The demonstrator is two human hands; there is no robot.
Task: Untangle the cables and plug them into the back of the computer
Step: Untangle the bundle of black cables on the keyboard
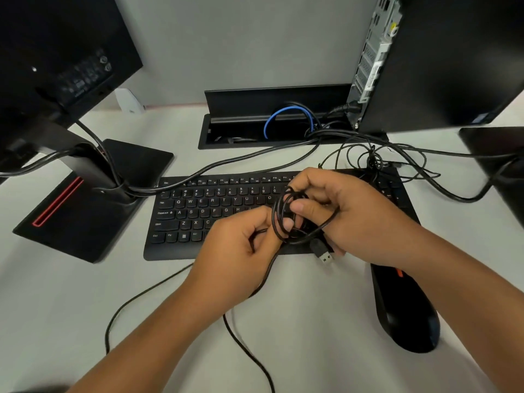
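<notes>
You're mid-untangle: left hand (241, 245) pinches the cable (279, 214), right hand (340, 211) grips its coil, next feed the USB plug (326, 255) out through the loops

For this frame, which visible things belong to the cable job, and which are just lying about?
Part of the job:
- black cable tangle held in left hand and right hand
- USB plug hanging from it
- second tangle behind the keyboard
- computer tower, rear ports showing

Lying about:
- keyboard
- mouse
- monitor stand
- blue cable
</notes>
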